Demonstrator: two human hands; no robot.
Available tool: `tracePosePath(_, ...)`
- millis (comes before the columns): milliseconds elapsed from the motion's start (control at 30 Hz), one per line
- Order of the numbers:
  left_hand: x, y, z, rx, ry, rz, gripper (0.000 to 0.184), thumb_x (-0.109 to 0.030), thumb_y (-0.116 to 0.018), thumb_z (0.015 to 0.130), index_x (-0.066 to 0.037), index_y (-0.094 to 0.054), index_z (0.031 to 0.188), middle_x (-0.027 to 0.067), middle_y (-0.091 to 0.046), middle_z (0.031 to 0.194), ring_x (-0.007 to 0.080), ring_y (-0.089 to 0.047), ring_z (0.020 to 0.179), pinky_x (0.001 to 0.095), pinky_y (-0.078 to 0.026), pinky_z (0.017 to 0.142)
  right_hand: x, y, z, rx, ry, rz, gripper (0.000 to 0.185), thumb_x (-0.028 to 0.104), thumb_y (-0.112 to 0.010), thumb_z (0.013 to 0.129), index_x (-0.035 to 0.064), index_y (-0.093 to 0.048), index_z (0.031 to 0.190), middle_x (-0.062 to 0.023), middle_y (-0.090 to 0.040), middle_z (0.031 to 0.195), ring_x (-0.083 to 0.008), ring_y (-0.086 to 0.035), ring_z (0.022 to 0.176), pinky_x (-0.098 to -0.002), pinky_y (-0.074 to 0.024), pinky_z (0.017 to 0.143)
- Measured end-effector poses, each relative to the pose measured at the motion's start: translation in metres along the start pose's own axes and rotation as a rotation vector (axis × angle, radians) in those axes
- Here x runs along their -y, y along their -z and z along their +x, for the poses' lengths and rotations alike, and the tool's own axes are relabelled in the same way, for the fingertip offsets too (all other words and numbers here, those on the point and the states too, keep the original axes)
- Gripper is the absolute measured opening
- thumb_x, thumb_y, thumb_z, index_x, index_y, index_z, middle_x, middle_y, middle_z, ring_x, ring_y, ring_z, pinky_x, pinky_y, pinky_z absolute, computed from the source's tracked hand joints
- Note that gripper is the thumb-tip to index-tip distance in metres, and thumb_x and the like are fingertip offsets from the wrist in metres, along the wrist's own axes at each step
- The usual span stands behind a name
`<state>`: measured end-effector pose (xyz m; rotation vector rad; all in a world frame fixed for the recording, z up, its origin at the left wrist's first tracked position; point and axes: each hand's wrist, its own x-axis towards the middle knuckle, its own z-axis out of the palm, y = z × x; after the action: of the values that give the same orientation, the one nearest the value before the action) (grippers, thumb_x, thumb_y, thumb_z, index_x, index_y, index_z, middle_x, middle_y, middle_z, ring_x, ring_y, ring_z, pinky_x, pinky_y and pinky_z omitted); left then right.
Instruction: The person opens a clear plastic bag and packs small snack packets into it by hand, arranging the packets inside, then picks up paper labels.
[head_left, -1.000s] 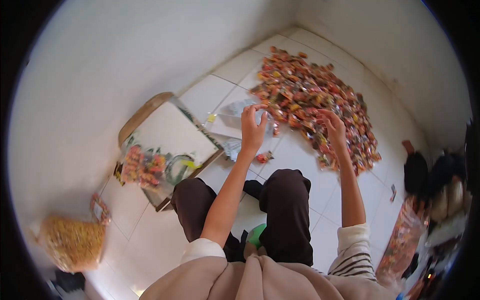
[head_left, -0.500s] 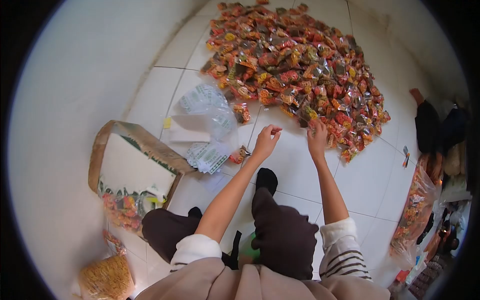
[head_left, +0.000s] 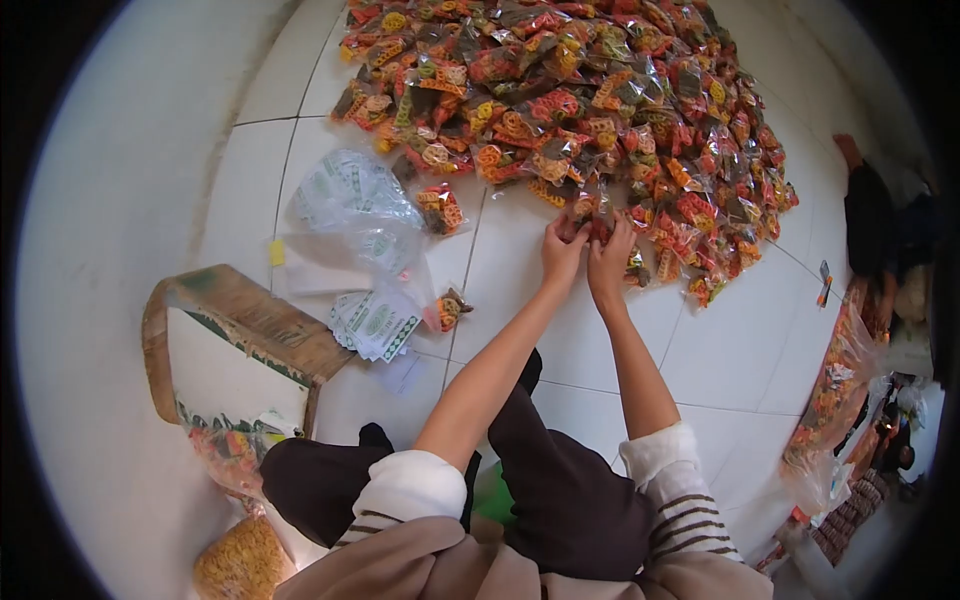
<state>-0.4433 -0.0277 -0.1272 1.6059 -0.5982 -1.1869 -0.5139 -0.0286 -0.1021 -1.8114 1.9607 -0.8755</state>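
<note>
A big heap of clear plastic snack packets (head_left: 560, 105), filled with orange, red, yellow and green wheel-shaped pieces, covers the far floor. At its near edge my left hand (head_left: 563, 255) and my right hand (head_left: 610, 255) are close together, fingers pinched on one snack packet (head_left: 588, 208). My fingers cover the lower part of that packet. To the left lie a plastic bag of printed labels (head_left: 355, 195) and a fanned stack of green-and-white labels (head_left: 375, 325). Two single packets, an upper one (head_left: 440, 208) and a lower one (head_left: 450, 310), lie beside them.
An open cardboard box (head_left: 255, 320) stands at the left by the wall. Near my knee is a bag of yellow snacks (head_left: 240, 562). At the right are a large filled plastic bag (head_left: 825, 410), a lighter-like object (head_left: 824, 283) and another person's leg (head_left: 865, 220).
My left hand has moved right and forward to join my right hand at the packet. The view has shifted, so the heap appears closer.
</note>
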Motion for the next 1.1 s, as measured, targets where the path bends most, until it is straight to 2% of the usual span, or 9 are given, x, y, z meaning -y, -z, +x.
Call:
tracePosePath(67, -0.006, 0.02, -0.001, 0.288, 0.249, -0.125, 0.043, -0.024, -0.067, 0.078, 0.0, -0.047, 0.107, 0.01, -0.059, 0.097, 0.0153, -0.059, 0.08, 0.0271, -0.047, 0.074, 0.007, 0.004, -0.009, 0.024, -0.024, 0.058, 0.043, 0.004, -0.054, 0.079, -0.0014, -0.04, 0.12, -0.0183, -0.046, 0.113, -0.0322, -0.042, 0.106, -0.0394, -0.0347, 0.092)
tracePosePath(133, -0.027, 0.037, -0.018, 0.253, 0.278, -0.183, 0.042, -0.023, -0.067, 0.078, 0.0, -0.047, 0.106, 0.0097, -0.058, 0.098, 0.0147, -0.059, 0.081, 0.0265, -0.047, 0.075, 0.024, 0.015, -0.017, 0.111, -0.256, 0.478, 0.04, 0.009, -0.052, 0.084, -0.0027, -0.038, 0.12, -0.0187, -0.048, 0.114, -0.027, -0.048, 0.105, -0.0357, -0.0379, 0.09)
tracePosePath(200, -0.045, 0.056, -0.037, 0.216, 0.302, -0.246, 0.041, -0.022, -0.067, 0.078, -0.001, -0.047, 0.106, 0.0095, -0.057, 0.098, 0.0141, -0.058, 0.081, 0.0259, -0.047, 0.076, 0.039, 0.028, -0.025, 0.125, -0.24, 0.583, 0.038, 0.011, -0.051, 0.086, -0.0024, -0.039, 0.119, -0.0168, -0.049, 0.113, -0.0233, -0.05, 0.103, -0.0333, -0.0391, 0.088)
tracePosePath(367, -0.078, 0.108, -0.058, 0.239, -0.106, -0.092, 0.044, -0.013, -0.066, 0.078, -0.003, -0.038, 0.11, 0.0098, -0.053, 0.104, 0.0164, -0.056, 0.093, 0.0272, -0.047, 0.08, 0.083, 0.063, -0.032, 0.358, -0.37, 1.136, 0.028, 0.016, -0.048, 0.091, 0.0019, -0.043, 0.114, -0.0063, -0.054, 0.109, -0.0119, -0.05, 0.101, -0.0249, -0.0393, 0.087)
tracePosePath(467, -0.127, 0.137, -0.077, 0.217, -0.196, -0.078, 0.049, -0.003, -0.061, 0.078, -0.005, -0.029, 0.116, 0.0094, -0.05, 0.111, 0.016, -0.053, 0.099, 0.0273, -0.044, 0.086, 0.131, 0.085, -0.031, 0.491, -0.317, 1.3, 0.029, 0.015, -0.049, 0.09, 0.0015, -0.042, 0.115, -0.0057, -0.054, 0.108, -0.0118, -0.051, 0.1, -0.0249, -0.0389, 0.088)
tracePosePath(567, -0.181, 0.172, -0.1, 0.118, -0.517, -0.05, 0.054, 0.003, -0.057, 0.073, -0.005, -0.031, 0.119, 0.0079, -0.05, 0.103, 0.0143, -0.053, 0.092, 0.0271, -0.043, 0.081, 0.2, 0.109, -0.032, 0.576, -0.128, 1.394, 0.029, 0.012, -0.05, 0.088, 0.001, -0.043, 0.115, -0.0053, -0.055, 0.107, -0.0114, -0.052, 0.098, -0.0253, -0.0393, 0.087)
tracePosePath(800, -0.272, 0.29, -0.17, 0.027, -0.697, 0.03, 0.056, 0.001, -0.056, 0.079, -0.007, -0.029, 0.128, 0.0066, -0.046, 0.113, 0.0138, -0.047, 0.103, 0.0269, -0.04, 0.088, 0.335, 0.126, -0.071, 0.748, 0.207, 1.4, 0.029, 0.008, -0.059, 0.081, 0.0004, -0.051, 0.108, -0.0047, -0.058, 0.103, -0.0112, -0.054, 0.093, -0.0269, -0.0421, 0.083)
tracePosePath(900, -0.285, 0.34, -0.209, 0.002, -0.755, 0.0, 0.054, -0.009, -0.055, 0.085, -0.008, -0.026, 0.131, 0.0081, -0.04, 0.12, 0.0146, -0.043, 0.108, 0.0278, -0.037, 0.091, 0.382, 0.119, -0.102, 0.581, 0.455, 1.203, 0.033, 0.011, -0.065, 0.077, 0.0028, -0.051, 0.106, -0.0066, -0.061, 0.094, -0.015, -0.059, 0.082, -0.027, -0.0456, 0.071)
tracePosePath(1100, -0.274, 0.42, -0.272, -0.511, -0.841, 0.453, 0.051, -0.034, -0.039, 0.093, -0.009, -0.024, 0.135, 0.0134, -0.035, 0.117, 0.025, -0.029, 0.113, 0.0374, -0.02, 0.101, 0.46, 0.121, -0.198, 0.546, 0.673, 0.922, 0.032, 0.008, -0.061, 0.079, 0.0019, -0.049, 0.108, -0.0129, -0.062, 0.09, -0.0215, -0.061, 0.081, -0.0314, -0.0476, 0.07)
